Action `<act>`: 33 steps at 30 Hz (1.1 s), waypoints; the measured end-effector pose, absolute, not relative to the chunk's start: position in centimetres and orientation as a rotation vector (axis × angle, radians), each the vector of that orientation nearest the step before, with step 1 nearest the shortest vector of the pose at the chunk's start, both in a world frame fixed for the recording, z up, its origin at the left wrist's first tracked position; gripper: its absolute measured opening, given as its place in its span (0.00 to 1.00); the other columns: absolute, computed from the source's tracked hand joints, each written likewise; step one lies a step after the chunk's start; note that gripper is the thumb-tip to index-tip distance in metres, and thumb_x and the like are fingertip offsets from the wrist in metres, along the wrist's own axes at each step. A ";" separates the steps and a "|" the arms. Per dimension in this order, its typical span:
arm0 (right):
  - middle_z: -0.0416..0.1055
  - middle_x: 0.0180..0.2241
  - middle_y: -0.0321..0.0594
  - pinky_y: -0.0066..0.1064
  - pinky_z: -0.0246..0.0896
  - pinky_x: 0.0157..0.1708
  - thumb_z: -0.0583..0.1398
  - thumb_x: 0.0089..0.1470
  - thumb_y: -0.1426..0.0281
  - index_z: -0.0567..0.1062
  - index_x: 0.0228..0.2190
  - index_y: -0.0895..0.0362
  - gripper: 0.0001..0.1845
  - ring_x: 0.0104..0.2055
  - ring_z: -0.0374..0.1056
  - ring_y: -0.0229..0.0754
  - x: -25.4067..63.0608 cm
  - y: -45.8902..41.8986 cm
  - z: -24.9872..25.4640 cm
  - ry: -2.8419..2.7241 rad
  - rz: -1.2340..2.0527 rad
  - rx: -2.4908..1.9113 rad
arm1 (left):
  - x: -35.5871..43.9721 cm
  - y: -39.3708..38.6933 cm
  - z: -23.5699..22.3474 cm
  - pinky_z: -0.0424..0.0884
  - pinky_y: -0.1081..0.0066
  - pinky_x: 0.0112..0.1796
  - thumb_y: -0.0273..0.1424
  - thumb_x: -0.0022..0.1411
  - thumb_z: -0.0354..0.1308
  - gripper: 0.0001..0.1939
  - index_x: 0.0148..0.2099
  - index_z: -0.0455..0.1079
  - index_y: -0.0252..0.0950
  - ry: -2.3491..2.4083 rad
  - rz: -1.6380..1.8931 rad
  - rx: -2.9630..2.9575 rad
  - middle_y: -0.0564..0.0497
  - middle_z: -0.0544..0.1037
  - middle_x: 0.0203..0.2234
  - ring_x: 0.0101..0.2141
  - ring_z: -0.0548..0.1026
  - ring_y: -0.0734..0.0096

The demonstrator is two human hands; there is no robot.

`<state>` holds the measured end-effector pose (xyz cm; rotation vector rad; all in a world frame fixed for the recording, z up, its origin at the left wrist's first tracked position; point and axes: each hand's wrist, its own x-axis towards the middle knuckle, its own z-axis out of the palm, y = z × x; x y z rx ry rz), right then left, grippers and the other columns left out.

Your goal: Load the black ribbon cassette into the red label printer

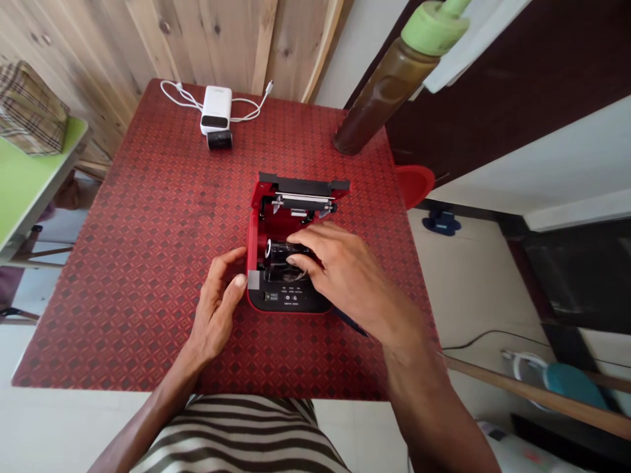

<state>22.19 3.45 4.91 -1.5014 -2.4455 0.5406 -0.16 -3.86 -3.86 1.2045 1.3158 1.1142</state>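
A small red-and-black printer (254,292), which looks like a receipt printer, sits on the table with its lid (300,187) tipped up and back. Inside its bay lies a black-wrapped roll (279,251) with a white core end facing left. My right hand (355,276) reaches in from the right, thumb and fingers closed on the roll and covering its right part. At the printer's left side is my left hand (217,302), its fingertips against the red wall and its thumb apart by the front corner.
A white power bank (217,105) with a white cable lies at the back of the red patterned table (162,263), a short black roll (219,140) in front of it. A tall brown bottle (384,92) with a green cap stands back right. A green table (29,171) adjoins at left.
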 end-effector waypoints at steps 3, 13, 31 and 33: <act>0.87 0.46 0.48 0.45 0.71 0.55 0.66 0.71 0.79 0.84 0.42 0.56 0.07 0.53 0.80 0.56 21.5 3.9 4.5 -2.541 0.458 -1.549 | -0.1 -3.8 -3.8 0.72 0.44 0.67 0.53 0.81 0.59 0.27 0.69 0.76 0.43 1.330 1.113 1.205 0.41 0.84 0.65 0.65 0.80 0.44; 0.88 0.50 0.49 0.45 0.69 0.59 0.67 0.72 0.77 0.85 0.47 0.57 0.07 0.56 0.80 0.55 21.4 5.2 3.9 -2.644 0.365 -1.550 | 0.0 -3.8 -3.8 0.76 0.49 0.62 0.52 0.81 0.60 0.27 0.69 0.77 0.42 1.315 1.133 1.192 0.42 0.85 0.62 0.60 0.82 0.49; 0.89 0.46 0.51 0.43 0.71 0.56 0.59 0.71 0.84 0.87 0.46 0.59 0.17 0.52 0.83 0.54 20.3 5.7 5.3 -2.710 0.432 -1.627 | -0.1 -3.7 -3.8 0.74 0.45 0.64 0.54 0.81 0.59 0.27 0.69 0.77 0.44 1.350 1.111 1.213 0.42 0.84 0.63 0.63 0.81 0.44; 0.89 0.47 0.49 0.42 0.73 0.55 0.56 0.72 0.86 0.86 0.47 0.58 0.21 0.50 0.84 0.52 21.4 4.8 5.6 -2.607 0.507 -1.539 | -0.1 -3.7 -3.7 0.75 0.46 0.63 0.54 0.80 0.60 0.27 0.69 0.78 0.45 1.346 1.113 1.219 0.43 0.85 0.63 0.62 0.82 0.44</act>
